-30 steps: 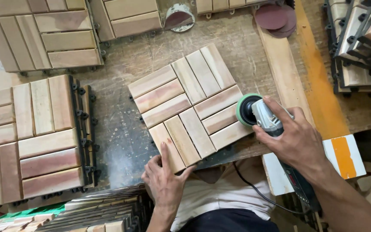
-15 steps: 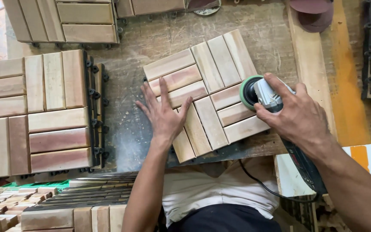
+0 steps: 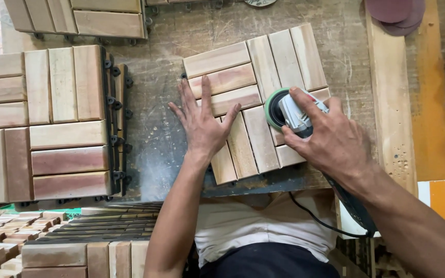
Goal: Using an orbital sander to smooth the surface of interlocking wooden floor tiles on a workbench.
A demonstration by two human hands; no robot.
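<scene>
**Sander on right half of tile, left hand pinning left half**

Right hand (image 3: 330, 136): fingers wrapped over the grey body of an orbital sander (image 3: 289, 110), gripping it from above. The green-rimmed pad sits flat on the wooden deck tile (image 3: 253, 98), at the tile's right-centre, over slats that run away from the person. A black cord (image 3: 315, 219) trails from the sander back toward the person's body.

Left hand (image 3: 202, 121): open, fingers spread, palm pressed flat on the tile's left side, across the joint between the crosswise slats and the lengthwise ones. It holds nothing; it bears down on the tile.

Key relation: the sander lies to the right of the left hand, just beside it, with one or two slats showing between thumb and pad. The tile sits slightly rotated on the bench (image 3: 171, 149), its near edge close to the bench's front edge.

Outward: a stack of similar tiles (image 3: 52, 118) with black plastic edge clips lies well to the left. More tiles (image 3: 78, 15) lie at the far left. Dark red sanding discs (image 3: 395, 15) rest at the far right on a plank (image 3: 390, 103). Further tiles are piled below the bench front, lower left (image 3: 68, 237).
</scene>
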